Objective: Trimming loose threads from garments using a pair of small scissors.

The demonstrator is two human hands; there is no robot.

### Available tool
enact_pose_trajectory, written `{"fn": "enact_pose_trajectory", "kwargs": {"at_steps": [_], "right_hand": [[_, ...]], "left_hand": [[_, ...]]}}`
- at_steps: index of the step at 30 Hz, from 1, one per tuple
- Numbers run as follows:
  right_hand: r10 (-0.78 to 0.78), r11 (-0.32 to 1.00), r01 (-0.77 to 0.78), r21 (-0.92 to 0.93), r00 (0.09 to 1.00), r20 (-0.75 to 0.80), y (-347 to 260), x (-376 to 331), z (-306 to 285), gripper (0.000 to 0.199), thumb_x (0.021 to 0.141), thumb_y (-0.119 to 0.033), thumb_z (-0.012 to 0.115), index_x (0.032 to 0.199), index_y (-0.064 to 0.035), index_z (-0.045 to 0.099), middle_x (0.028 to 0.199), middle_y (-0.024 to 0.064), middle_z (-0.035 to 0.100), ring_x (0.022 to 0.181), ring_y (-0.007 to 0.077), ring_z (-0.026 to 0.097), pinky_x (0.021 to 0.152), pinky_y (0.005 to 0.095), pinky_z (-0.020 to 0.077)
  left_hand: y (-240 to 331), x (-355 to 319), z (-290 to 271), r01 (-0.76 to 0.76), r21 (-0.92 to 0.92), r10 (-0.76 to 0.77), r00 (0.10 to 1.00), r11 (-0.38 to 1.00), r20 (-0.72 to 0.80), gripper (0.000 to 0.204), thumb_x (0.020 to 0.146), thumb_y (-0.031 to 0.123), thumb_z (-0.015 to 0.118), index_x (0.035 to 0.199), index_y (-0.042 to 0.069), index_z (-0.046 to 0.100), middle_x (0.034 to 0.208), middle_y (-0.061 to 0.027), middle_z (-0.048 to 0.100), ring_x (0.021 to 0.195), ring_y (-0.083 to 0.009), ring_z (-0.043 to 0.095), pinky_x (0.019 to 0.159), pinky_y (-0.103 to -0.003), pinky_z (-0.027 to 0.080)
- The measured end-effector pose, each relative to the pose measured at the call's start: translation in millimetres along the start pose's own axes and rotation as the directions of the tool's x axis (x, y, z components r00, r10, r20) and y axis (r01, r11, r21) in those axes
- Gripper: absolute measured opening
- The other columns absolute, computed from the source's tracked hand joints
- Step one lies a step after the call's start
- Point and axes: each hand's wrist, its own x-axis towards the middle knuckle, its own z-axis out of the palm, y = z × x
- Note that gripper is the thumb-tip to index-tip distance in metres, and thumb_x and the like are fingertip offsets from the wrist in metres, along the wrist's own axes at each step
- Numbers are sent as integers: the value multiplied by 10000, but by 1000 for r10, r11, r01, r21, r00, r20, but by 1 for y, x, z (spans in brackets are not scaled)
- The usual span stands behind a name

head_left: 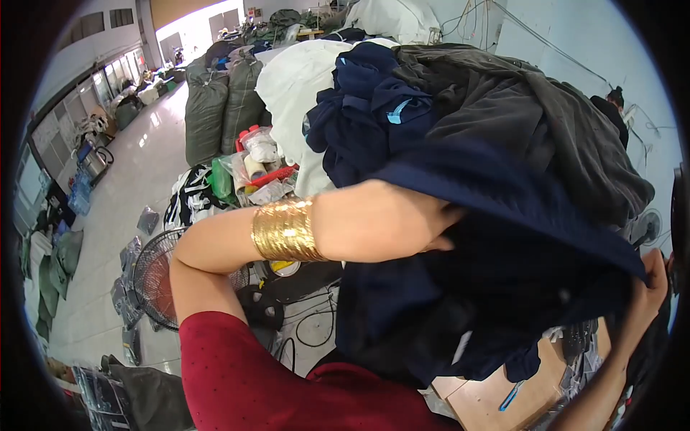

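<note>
A dark navy garment is stretched between my two hands in front of me, its upper edge smeared by motion. At its left, my left hand, with a wide gold sequin cuff at the wrist, grips that edge; the fingers are partly hidden in the cloth. My right hand pinches the far right end of the same edge. Just beyond the garment lies a heap of navy cloth with light blue tags. Below it, a small blue-handled tool rests on a wooden board.
Dark grey cloth is piled at the far right, beside white cloth. Stuffed green sacks stand farther left. A round floor fan is close by my left arm, with cables on the floor. Another person is at the right.
</note>
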Motion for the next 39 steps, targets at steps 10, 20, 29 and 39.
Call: {"fn": "enact_pose_trajectory", "kwargs": {"at_steps": [10,20,29,39], "right_hand": [[572,791,-611,24,754,323,66,-28,-75,301,679,26,452,972,4,516,837,84,559,454,140,539,370,241,460],[687,698,-700,-151,596,416,16,-13,-72,232,704,-74,466,883,-26,605,679,14,552,406,59,414,354,181,279],[474,678,-551,486,833,284,-118,-19,-23,257,700,-15,475,908,-2,624,818,45,584,755,85,534,723,172,383],[287,956,-291,28,952,112,108,-33,-149,121,899,-104,422,879,-71,536,873,-6,523,862,83,519,826,193,367]], "left_hand": [[-33,27,-1,110,-587,22,977,802,213,303,725,117,621,996,1,551,970,-184,556,970,-336,522,802,-370,434],[11,96,-14,-89,-388,295,807,917,512,248,658,45,623,876,-52,558,811,-194,608,750,-298,577,661,-359,455],[110,96,2,-496,-779,460,834,384,-304,389,755,190,634,1025,-61,511,801,-234,593,755,-374,598,652,-398,479],[46,79,59,-212,-959,737,676,187,-6,465,860,371,593,802,-90,568,692,-189,591,648,-207,557,619,-334,442]]}}
